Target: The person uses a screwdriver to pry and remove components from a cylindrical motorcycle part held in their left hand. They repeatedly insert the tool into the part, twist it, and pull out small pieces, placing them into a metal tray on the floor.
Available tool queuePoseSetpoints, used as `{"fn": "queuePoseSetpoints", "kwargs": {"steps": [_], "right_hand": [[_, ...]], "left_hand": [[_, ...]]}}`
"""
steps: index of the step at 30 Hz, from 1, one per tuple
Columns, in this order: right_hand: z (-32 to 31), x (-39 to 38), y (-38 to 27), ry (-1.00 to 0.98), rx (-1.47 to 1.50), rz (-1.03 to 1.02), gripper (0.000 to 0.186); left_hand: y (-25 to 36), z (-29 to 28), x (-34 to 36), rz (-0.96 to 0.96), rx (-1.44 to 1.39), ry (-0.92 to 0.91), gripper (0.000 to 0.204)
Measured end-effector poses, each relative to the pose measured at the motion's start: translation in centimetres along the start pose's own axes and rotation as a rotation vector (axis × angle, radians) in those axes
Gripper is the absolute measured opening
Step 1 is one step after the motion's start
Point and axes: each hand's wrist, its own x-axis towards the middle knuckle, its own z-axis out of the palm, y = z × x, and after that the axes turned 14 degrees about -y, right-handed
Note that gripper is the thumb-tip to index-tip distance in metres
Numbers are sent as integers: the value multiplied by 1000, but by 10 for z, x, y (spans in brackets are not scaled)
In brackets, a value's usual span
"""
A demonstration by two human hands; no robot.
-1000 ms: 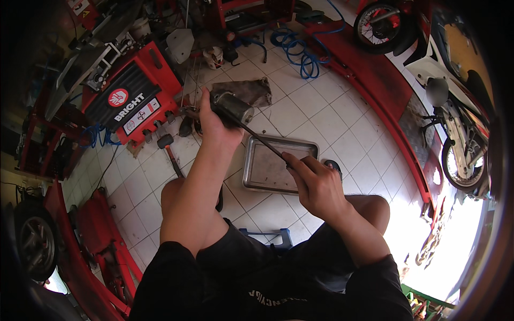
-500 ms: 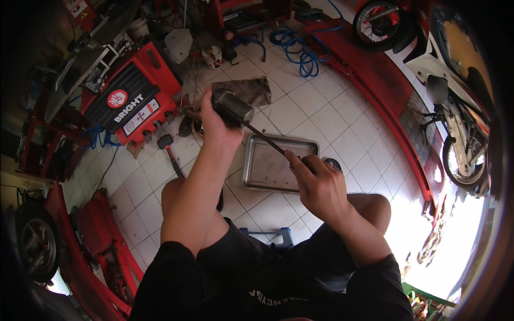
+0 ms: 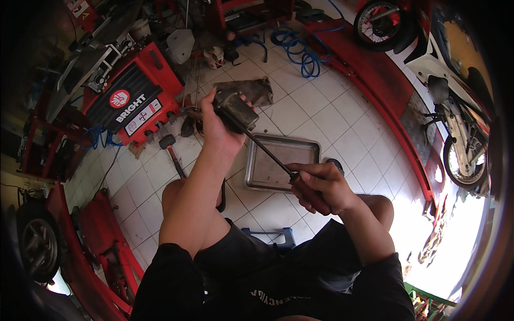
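My left hand (image 3: 222,128) is closed around a grimy, dark metal cylinder (image 3: 239,112), like a small motor, held up in the middle of the view. A long screwdriver (image 3: 270,156) runs diagonally from the cylinder to my right hand (image 3: 326,187), whose fingers are wrapped on its dark red handle; whether the tip touches the part is hidden. Behind and below the shaft, a metal tray (image 3: 256,181) lies on the tiled floor. A grimy cloth or mat (image 3: 257,91) lies beyond the cylinder. A mallet (image 3: 172,155) rests left of my left arm.
A red machine (image 3: 158,64) stands at upper left, coiled blue hose (image 3: 294,59) at the top, and a red ramp (image 3: 396,128) with motorcycles (image 3: 455,144) along the right. A red jack-like device (image 3: 104,230) and a wheel (image 3: 37,241) are at lower left. A blue stool (image 3: 286,235) sits between my legs.
My right hand has turned and shifted slightly down and right, showing more of the screwdriver handle. My left hand and the cylinder have moved slightly right.
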Motion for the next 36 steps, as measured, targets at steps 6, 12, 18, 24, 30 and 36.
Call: {"fn": "queuePoseSetpoints", "kwargs": {"steps": [6,12,18,24,30,36], "right_hand": [[-1,-2,-3,-51,182,66,48],[4,2,2,-13,21,31,44],[-1,8,-23,22,-473,26,42],[-8,7,-29,107,-862,-13,35],[-9,1,-35,117,-954,-46,31],[-5,27,4,397,-917,-88,41]], "left_hand": [[3,-2,-2,-29,-25,-7,54],[4,-2,-3,-34,-35,-101,56],[11,9,2,44,-92,82,55],[4,-3,7,25,-92,78,51],[17,-12,7,122,-55,29,49],[-20,-10,5,97,6,10,48]]}}
